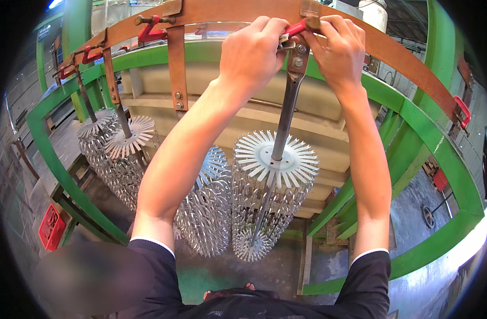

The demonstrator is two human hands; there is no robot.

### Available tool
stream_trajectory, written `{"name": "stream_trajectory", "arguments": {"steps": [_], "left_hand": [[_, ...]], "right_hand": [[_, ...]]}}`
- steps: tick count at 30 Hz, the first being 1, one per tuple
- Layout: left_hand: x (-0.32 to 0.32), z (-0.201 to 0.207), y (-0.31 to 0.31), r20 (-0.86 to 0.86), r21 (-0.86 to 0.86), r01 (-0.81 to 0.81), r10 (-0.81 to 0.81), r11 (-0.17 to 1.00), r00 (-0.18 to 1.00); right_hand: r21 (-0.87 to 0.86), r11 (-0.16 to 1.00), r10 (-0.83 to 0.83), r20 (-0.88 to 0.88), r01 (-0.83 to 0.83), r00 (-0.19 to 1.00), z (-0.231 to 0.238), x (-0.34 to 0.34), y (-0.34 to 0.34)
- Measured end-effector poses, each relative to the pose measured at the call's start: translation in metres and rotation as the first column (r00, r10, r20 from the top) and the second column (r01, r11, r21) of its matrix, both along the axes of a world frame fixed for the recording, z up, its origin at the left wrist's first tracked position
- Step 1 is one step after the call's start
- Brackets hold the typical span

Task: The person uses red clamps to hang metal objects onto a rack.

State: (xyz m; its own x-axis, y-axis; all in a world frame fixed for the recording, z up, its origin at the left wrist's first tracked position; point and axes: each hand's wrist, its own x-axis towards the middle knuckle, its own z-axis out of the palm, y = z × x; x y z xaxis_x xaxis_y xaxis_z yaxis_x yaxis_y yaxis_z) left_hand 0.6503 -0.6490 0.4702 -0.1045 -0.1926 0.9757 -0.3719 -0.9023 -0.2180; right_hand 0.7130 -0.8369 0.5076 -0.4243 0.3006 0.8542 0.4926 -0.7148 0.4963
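Both my arms reach up to a copper-coloured bar. My left hand [254, 50] is closed at the left side of a red C-clamp [295, 29], near its small metal screw. The fingers of my right hand [340, 50] close round the clamp's other end, against the bar. Just below my hands is the bolted copper-coloured top [298, 59] of a dark rod. That rod carries a slotted silver disc [259, 151] with rows of shiny metal pieces hanging beneath it. My forearms hide part of the frame, and my fingers cover much of the clamp.
The copper-coloured bar [227, 10] curves across the top. More red clamps [152, 31] grip it at left and right. Similar loaded racks [129, 135] hang at left. A green frame [397, 103] surrounds a beige tank [318, 111]. A red basket [52, 227] sits lower left.
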Motion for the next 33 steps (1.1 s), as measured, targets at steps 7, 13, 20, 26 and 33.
{"name": "stream_trajectory", "arguments": {"steps": [7, 13, 20, 26, 33], "left_hand": [[0.01, 0.005, -0.001, 0.046, 0.049, -0.008, 0.005, 0.999, 0.999], [0.003, 0.016, -0.02, 0.159, 0.052, 0.07, -0.077, 0.996, 0.984], [0.007, 0.011, -0.011, 0.137, 0.069, 0.078, -0.087, 0.995, 0.987], [0.006, 0.013, -0.016, 0.113, 0.072, 0.09, -0.098, 0.993, 0.989], [0.004, 0.015, -0.014, 0.118, 0.062, 0.103, -0.11, 0.993, 0.987]], "right_hand": [[-0.025, 0.939, 0.327, -0.254, -0.344, 0.91, 0.008, -0.031, -0.011], [-0.475, 0.88, -0.078, -0.163, -0.009, 0.984, 0.044, -0.11, -0.034], [-0.47, 0.662, -0.611, 0.113, 0.584, 0.783, 0.048, -0.134, -0.022], [-0.475, 0.558, -0.6, 0.336, 0.681, 0.726, 0.057, -0.148, -0.019], [-0.4, 0.421, -0.841, 0.166, 0.814, 0.516, 0.055, -0.145, -0.007]]}}
